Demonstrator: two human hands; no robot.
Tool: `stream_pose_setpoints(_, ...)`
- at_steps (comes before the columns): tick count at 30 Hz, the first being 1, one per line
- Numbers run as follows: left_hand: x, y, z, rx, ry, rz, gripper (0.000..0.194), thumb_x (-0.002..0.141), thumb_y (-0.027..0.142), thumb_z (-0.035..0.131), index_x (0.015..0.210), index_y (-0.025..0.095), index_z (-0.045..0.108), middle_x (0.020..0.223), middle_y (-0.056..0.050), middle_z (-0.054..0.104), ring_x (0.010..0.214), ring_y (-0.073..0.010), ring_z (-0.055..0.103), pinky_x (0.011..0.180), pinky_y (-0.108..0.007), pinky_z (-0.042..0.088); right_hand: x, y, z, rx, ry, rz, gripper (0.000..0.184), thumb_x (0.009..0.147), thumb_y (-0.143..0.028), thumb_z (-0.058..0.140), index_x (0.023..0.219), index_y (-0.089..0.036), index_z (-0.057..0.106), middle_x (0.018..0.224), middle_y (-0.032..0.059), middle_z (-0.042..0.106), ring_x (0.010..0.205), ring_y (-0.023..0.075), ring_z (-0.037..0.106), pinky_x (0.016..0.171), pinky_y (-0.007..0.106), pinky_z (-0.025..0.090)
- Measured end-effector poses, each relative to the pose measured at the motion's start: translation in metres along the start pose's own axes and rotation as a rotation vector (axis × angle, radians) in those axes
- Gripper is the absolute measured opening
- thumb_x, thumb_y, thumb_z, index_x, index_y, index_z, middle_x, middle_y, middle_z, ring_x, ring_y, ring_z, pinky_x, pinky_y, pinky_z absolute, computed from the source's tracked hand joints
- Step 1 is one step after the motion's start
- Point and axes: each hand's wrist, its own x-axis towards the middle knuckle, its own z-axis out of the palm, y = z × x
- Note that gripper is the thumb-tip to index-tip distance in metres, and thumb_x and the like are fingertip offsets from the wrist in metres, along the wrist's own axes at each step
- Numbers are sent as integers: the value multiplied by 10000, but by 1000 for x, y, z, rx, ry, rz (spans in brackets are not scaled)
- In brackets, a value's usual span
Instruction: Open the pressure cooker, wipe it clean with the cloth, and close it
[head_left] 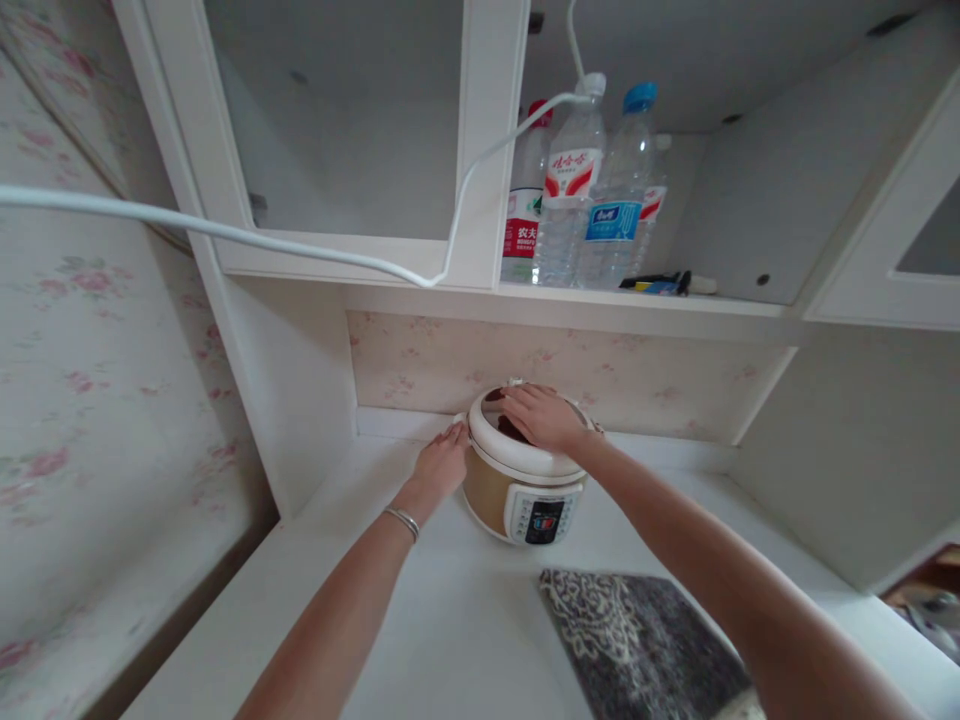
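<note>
A small gold and white electric cooker (pixel 517 500) stands on the white counter (pixel 450 610) near the back wall, its control panel facing me. My right hand (pixel 541 417) lies palm down on top of its white lid, fingers curled over the dark handle in the middle. My left hand (pixel 442 464) is against the cooker's left side, fingers stretched along the lid rim. A silver bangle (pixel 403 521) circles my left wrist.
A grey patterned cloth (pixel 637 645) lies on the counter in front of the cooker. Several water bottles (pixel 581 190) stand on the shelf above, with small items beside them. A white cable (pixel 225 232) runs across the cabinet front. Floral wallpaper covers the left wall.
</note>
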Motion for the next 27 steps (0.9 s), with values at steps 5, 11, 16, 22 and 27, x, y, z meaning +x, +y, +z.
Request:
stream_pose_setpoints(5,7,-6,-8,27,-57,20,484,965,210,239,1416,115,383,1462,-161,396,1343,-214,389,1083,-370,329,-88,-40,-25,149,106,44,246,932,-241,441,1103,-193,612,1160,92,624,1090,216,526,1014,415,362)
stream_pose_setpoints(11,15,-9,-19,69,-138,29,479,964,226,246,1418,152,379,1480,-155,368,1355,-234,368,1054,-410,352,-226,-78,-32,561,-282,616,340,933,-425,428,1149,-236,611,1146,81,634,1031,207,593,895,362,472)
stream_pose_setpoints(16,2,10,-22,90,-89,-51,518,955,213,246,1451,71,293,1510,-206,278,1366,-281,339,1055,-467,345,-311,-131,-18,711,-635,719,735,682,-483,699,1356,-271,500,1418,99,463,1302,306,421,1074,469,331)
stream_pose_setpoints(22,-50,89,-35,-168,202,206,471,966,249,278,1414,143,375,1454,-121,416,1344,-209,370,1136,-363,258,-342,-169,16,440,-508,680,785,622,-62,464,1389,-229,461,1430,83,450,1333,265,394,1125,512,233)
stream_pose_setpoints(27,-93,136,-7,-382,-240,679,905,729,608,632,1454,183,297,1511,-123,321,1399,-271,260,1136,-388,248,-304,-156,21,616,-298,788,745,600,-26,388,1316,-187,513,1288,95,590,1173,209,563,980,352,448)
